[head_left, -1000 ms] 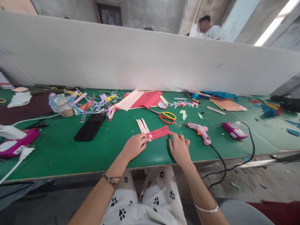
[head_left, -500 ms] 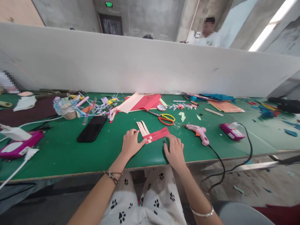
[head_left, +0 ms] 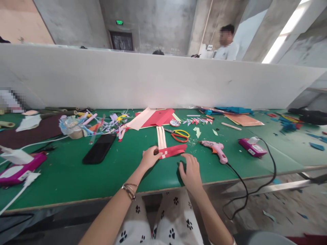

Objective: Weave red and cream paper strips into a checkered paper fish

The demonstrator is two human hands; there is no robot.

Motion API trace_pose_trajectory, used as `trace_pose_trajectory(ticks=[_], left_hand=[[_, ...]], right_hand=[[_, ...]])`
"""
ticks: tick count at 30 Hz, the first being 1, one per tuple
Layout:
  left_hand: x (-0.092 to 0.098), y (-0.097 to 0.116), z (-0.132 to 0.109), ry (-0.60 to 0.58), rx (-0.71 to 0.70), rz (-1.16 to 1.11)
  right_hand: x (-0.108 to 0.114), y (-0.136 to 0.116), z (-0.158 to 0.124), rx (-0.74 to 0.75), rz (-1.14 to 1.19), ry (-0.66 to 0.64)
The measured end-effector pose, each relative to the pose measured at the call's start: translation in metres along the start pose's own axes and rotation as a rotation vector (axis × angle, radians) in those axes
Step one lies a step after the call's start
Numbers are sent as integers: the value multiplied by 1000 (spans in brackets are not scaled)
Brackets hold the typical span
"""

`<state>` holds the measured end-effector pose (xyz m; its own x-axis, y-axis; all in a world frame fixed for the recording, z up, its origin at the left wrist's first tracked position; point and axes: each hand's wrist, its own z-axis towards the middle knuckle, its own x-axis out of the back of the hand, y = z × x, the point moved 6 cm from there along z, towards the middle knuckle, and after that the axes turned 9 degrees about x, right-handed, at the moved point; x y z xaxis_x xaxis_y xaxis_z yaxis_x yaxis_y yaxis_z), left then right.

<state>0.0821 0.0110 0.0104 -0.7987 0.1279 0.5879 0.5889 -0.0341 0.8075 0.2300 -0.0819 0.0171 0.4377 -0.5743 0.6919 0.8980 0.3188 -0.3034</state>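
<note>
In front of me on the green table is a small weave of paper strips (head_left: 173,150), red ones running to the right and pale pink ones (head_left: 161,137) pointing away from me. They cross in a little checked patch at the left end. My left hand (head_left: 150,158) pinches that end between thumb and fingers. My right hand (head_left: 190,167) is near the right ends of the red strips, its fingers apart and bent, holding nothing. Whether a fingertip touches the lowest red strip, I cannot tell. Just beyond the weave lie scissors (head_left: 180,135) with yellow and orange handles.
A pink glue gun (head_left: 216,149) lies to the right, its black cable trailing over the table edge. A phone (head_left: 99,148), purple power strips (head_left: 252,147), red paper sheets (head_left: 160,117) and paper scraps (head_left: 114,122) lie around. A white partition (head_left: 163,85) borders the back.
The weave has turned a little, so the pale strips now point more directly away from me. My left hand's fingers have closed in on its left end. The view has tilted up slightly.
</note>
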Motion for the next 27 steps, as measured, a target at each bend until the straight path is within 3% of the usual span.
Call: trace_pose_trajectory(ticks=[6,11,17,21,24,27], left_hand=[[32,2,10,-72,1,-352],[65,-1,25,-68,1,-587],[102,0,36,-31,-32,-780],[131,6,43,34,-87,-895],[155,9,47,106,-120,-857],[173,18,47,120,-224,-623]], right_hand=[[7,13,10,-123,316,137],[18,22,52,-154,475,219],[16,11,115,-19,494,98],[17,3,139,42,522,181],[16,2,148,49,558,250],[9,2,152,54,575,249]])
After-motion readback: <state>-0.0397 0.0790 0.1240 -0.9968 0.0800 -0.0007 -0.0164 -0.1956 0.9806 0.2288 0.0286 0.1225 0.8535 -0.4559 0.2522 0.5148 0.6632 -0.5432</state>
